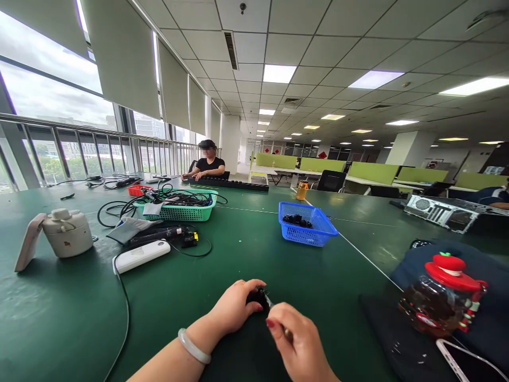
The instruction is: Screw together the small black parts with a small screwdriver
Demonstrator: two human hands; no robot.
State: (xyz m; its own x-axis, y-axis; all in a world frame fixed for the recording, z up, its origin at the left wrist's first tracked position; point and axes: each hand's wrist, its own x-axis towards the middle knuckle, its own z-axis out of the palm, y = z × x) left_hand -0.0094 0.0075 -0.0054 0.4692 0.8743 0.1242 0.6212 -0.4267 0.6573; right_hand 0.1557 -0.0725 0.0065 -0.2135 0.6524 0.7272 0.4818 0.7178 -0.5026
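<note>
My left hand (240,305), with a pale bangle at its wrist, curls its fingers and thumb round a small black object (257,300) low over the green table. The object's kind cannot be told, since the fingers cover much of it. Close on its right, my right hand (296,339) is closed in a pinch. A thin greyish piece shows between the hands, and a small brownish end peeks out of the right fist; what this hand holds is mostly hidden. Beyond the hands stands a blue plastic basket (308,239) with small black parts (297,220) in it.
At left are a green basket (178,213) of black cables, a white power strip (141,256) and a cream jug (67,233). A red-lidded jar (441,297) and a phone (469,361) lie right. Another person (207,162) sits at the far end.
</note>
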